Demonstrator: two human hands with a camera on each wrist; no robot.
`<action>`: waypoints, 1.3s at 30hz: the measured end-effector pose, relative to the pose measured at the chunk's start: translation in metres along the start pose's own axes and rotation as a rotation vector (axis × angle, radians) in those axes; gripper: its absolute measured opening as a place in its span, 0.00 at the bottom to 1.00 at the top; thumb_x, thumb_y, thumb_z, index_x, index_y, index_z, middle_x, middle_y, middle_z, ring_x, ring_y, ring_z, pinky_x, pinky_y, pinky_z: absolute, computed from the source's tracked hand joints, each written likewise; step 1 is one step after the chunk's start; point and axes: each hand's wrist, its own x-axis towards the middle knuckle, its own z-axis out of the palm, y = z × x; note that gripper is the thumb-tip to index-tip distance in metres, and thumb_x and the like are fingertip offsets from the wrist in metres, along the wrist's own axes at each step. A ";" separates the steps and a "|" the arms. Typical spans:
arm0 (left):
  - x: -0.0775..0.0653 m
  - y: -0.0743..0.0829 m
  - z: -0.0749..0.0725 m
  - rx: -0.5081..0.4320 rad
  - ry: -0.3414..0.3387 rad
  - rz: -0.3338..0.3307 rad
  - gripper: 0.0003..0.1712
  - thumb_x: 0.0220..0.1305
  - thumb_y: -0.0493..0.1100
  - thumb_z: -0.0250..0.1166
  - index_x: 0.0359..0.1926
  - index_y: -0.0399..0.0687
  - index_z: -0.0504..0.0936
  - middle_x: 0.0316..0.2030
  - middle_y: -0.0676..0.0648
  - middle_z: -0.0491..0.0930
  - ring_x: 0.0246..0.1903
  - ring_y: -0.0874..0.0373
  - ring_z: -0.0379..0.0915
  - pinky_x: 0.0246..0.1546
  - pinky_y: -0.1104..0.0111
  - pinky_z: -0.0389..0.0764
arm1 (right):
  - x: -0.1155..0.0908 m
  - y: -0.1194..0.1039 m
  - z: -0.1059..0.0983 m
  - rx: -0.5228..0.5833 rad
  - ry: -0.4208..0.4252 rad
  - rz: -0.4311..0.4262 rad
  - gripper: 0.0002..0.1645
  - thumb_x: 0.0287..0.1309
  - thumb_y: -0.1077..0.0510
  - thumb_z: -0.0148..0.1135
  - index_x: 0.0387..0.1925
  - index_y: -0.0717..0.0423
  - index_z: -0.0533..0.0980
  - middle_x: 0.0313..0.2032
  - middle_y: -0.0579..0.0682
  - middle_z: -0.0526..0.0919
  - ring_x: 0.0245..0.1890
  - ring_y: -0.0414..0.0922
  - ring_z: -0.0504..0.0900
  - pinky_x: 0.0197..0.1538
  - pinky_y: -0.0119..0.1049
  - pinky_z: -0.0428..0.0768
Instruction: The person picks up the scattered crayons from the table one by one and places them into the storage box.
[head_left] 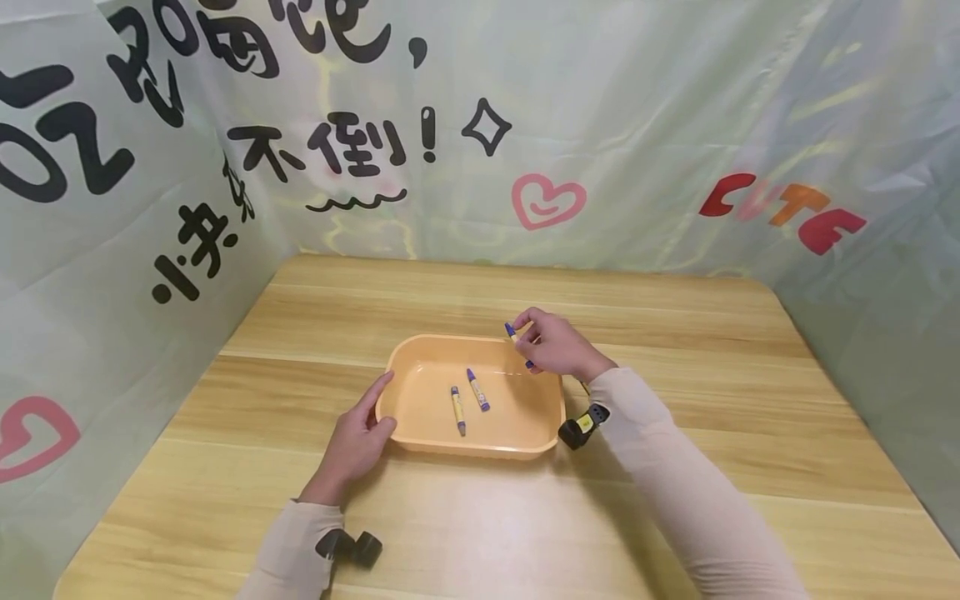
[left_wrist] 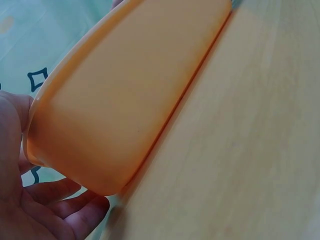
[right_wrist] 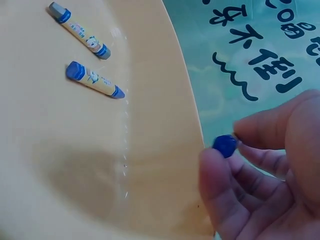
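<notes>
An orange plastic tray [head_left: 427, 433] sits on the wooden table, two crayons lying inside it. One is a blue crayon [head_left: 477, 390], the other a grey-tipped crayon [head_left: 458, 410]; both wear cream wrappers. At the tray's left end my left hand [head_left: 358, 442] holds the rim, its fingers around the outside of the wall in the left wrist view. My right hand [head_left: 558, 343] pinches another blue crayon [head_left: 511, 331] between thumb and fingers, over the back right rim. The right wrist view shows this crayon's blue end [right_wrist: 225, 145] toward the camera.
The wooden table [head_left: 750, 400] extends around the tray on all sides. Printed fabric curtains [head_left: 637, 125] stand along its back and sides. Each wrist wears a small black camera, the right wrist camera [head_left: 581, 427] close beside the tray's right end.
</notes>
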 end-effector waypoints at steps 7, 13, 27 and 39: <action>0.000 -0.002 0.000 0.000 0.008 0.009 0.38 0.58 0.34 0.56 0.72 0.52 0.63 0.42 0.38 0.76 0.23 0.58 0.62 0.27 0.69 0.67 | 0.005 -0.005 0.003 -0.013 -0.088 0.046 0.17 0.64 0.64 0.55 0.53 0.62 0.69 0.39 0.59 0.76 0.30 0.53 0.81 0.34 0.43 0.82; 0.000 -0.003 0.001 -0.002 0.011 0.021 0.38 0.59 0.34 0.56 0.72 0.51 0.63 0.61 0.38 0.71 0.40 0.52 0.72 0.39 0.66 0.73 | 0.009 -0.009 0.007 -0.088 -0.169 0.054 0.15 0.62 0.65 0.56 0.50 0.61 0.70 0.36 0.57 0.77 0.26 0.46 0.80 0.31 0.39 0.82; 0.000 -0.003 0.000 -0.010 0.010 0.006 0.39 0.58 0.34 0.56 0.72 0.53 0.63 0.47 0.37 0.75 0.23 0.58 0.61 0.26 0.70 0.67 | 0.015 -0.012 0.022 -0.172 -0.254 0.081 0.12 0.61 0.65 0.59 0.46 0.61 0.71 0.35 0.54 0.78 0.23 0.44 0.80 0.28 0.36 0.80; -0.001 0.000 0.002 -0.010 0.010 0.002 0.38 0.59 0.34 0.56 0.72 0.52 0.64 0.55 0.38 0.74 0.29 0.56 0.67 0.31 0.70 0.70 | 0.015 -0.014 0.026 -0.205 -0.284 0.049 0.12 0.61 0.66 0.57 0.46 0.63 0.70 0.29 0.52 0.78 0.21 0.42 0.77 0.26 0.33 0.76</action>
